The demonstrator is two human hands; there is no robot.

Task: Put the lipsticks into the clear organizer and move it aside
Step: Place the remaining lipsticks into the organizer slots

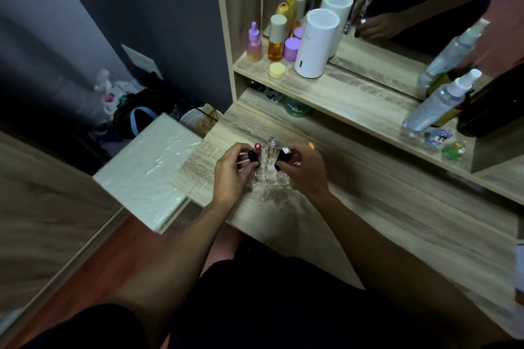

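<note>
A clear organizer [265, 176] with small square slots stands on the wooden vanity top [283, 212], between my two hands. A clear lipstick with a silver cap [271, 148] stands upright in a back slot, and a red-capped lipstick [258, 148] stands to its left. My left hand [231, 171] grips the organizer's left side, with a dark rounded lipstick [252, 157] by its fingertips. My right hand [304, 168] is closed on a black faceted lipstick [282, 159] at the organizer's right side.
The shelf above holds purple and amber bottles [276, 38], a yellow jar [277, 70], a white cylinder [316, 42], spray bottles [438, 103] and small figurines [445, 140] before a mirror. A green jar [297, 108] sits under the shelf. A white plastic-wrapped box [147, 167] lies left.
</note>
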